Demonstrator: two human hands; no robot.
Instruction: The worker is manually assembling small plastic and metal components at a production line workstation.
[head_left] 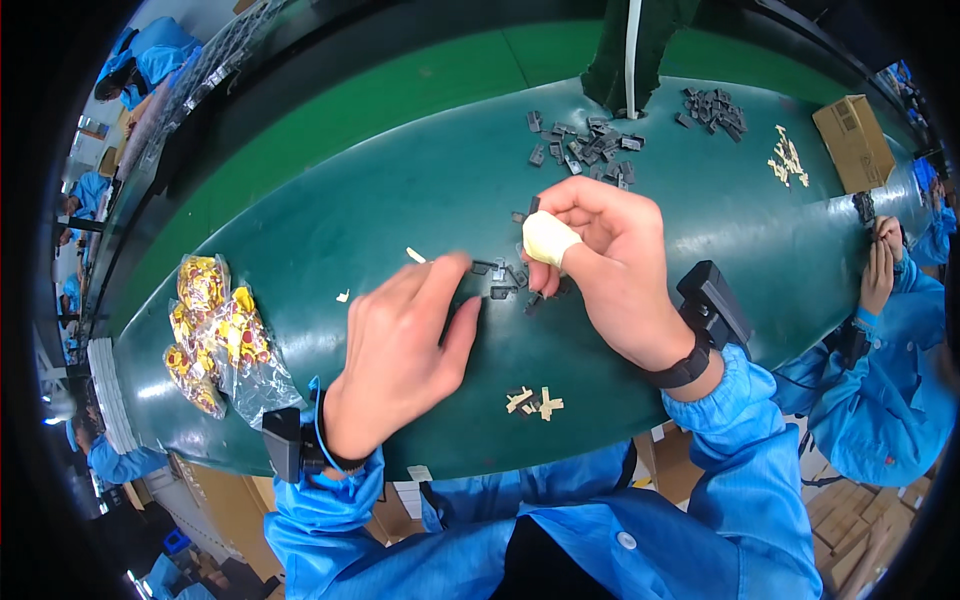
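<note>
While the right hand (622, 270) pinches a small black plastic piece (533, 206) between thumb and index finger above the middle of the green worktop (330, 220), the left hand (400, 335) lies palm down opposite, thumb and index finger parted and no piece visible in its grip. The left index fingertip, blurred, is at a cluster of loose black pieces (499, 293); whether it touches them is unclear. A cream finger cover (548, 241) wraps the right thumb. Each wrist carries a strap with a black device.

Just beyond the left hand are a cream sliver (416, 256) and a smaller scrap (343, 297). Nearer the person's body sits a little heap of cream strips (547, 405) with black bits among them. Toward the far edge lie 2 piles of black parts (600, 143), either side of a white cable (632, 60), then more cream strips (789, 160) beside an open cardboard box (855, 145). Clear bags of yellow and red parts (203, 286) rest at left. At far right, a co-worker's hands (880, 262) meet over the worktop's edge.
</note>
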